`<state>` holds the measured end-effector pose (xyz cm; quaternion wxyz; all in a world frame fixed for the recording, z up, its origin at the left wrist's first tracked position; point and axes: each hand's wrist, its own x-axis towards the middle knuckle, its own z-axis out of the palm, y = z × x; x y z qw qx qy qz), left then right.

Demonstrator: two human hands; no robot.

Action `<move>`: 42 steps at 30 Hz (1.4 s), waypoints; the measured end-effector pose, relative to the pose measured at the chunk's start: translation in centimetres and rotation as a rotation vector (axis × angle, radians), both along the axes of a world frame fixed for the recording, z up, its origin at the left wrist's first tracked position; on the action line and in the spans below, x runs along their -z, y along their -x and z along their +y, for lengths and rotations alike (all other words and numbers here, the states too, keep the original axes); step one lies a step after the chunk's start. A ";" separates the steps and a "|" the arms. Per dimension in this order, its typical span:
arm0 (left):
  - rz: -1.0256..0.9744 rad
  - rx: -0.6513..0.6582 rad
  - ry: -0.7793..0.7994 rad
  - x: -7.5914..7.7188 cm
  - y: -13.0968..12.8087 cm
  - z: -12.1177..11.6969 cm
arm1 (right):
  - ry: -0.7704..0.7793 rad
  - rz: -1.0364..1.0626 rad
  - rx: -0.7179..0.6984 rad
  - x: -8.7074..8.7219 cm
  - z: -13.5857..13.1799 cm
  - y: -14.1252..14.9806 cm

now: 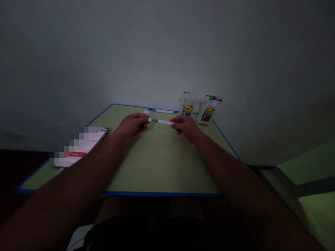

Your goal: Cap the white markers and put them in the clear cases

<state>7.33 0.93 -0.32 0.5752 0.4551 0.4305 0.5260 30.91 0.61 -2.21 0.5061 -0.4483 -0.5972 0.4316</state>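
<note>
Over the middle of the table, my right hand (185,126) pinches the rear of a white marker (164,122), whose grey tip end points left. Facing it, my left hand (134,124) is closed on a small white marker cap (149,119). The cap sits right at the marker's tip; whether the two touch I cannot tell. Behind my hands, another white marker (164,111) lies along the table's back edge, and a small white piece like a cap (146,112) rests to its left.
The pale table (162,167) has a blue rim and stands against a grey wall (146,52). Two clear marker packs, one sparsely filled (187,108) and one full of coloured ends (208,111), stand at the back right. A tablet-like lit screen (81,148) is at left.
</note>
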 end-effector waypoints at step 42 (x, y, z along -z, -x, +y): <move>-0.103 -0.031 -0.108 -0.3 -0.6 -0.7 | 0.064 0.410 -0.104 0.1 -0.4 1.1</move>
